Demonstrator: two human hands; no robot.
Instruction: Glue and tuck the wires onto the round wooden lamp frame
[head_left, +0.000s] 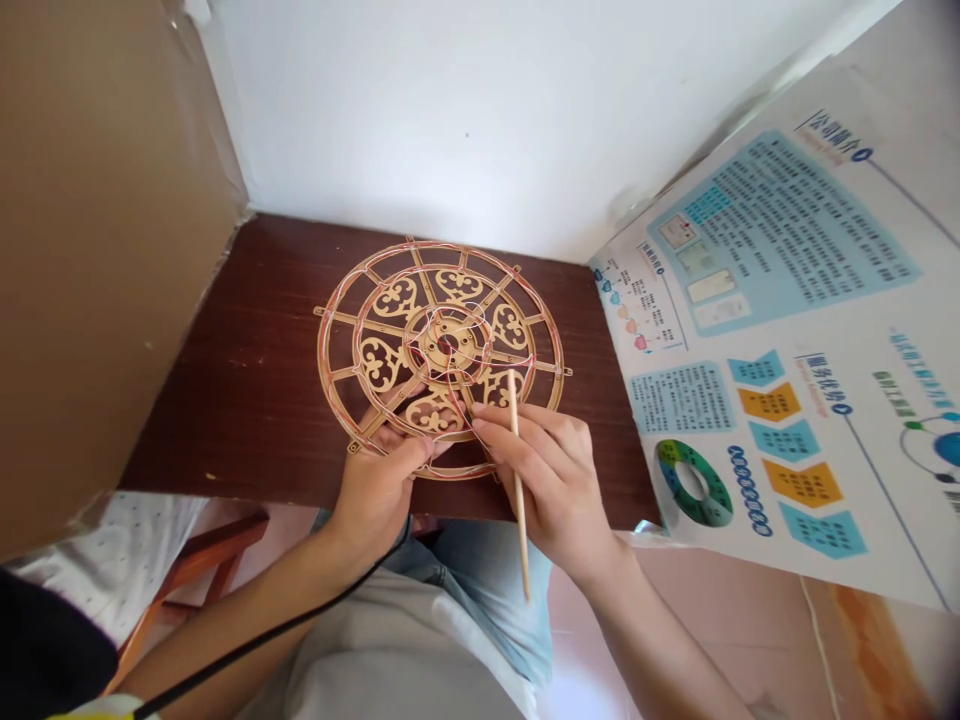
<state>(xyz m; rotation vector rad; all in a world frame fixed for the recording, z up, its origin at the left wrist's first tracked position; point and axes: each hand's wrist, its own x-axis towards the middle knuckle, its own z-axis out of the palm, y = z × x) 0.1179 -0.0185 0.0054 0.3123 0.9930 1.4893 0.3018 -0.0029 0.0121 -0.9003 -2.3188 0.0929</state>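
So, wooden wheel (pixel 466 343): a fretwork one with scrolls and spokes, sitting over the near-middle of the dark brown table (pixel 232 350), thin red and white wires strung around it.
Left hand (pixel 375 490): grasping the lower-left rim, thumb on top, fingers partly hidden underneath.
Right hand (pixel 555 480): curled around a pale stick (pixel 520 490), fingertips bunched by a red wire, can't tell if they're pinching it.
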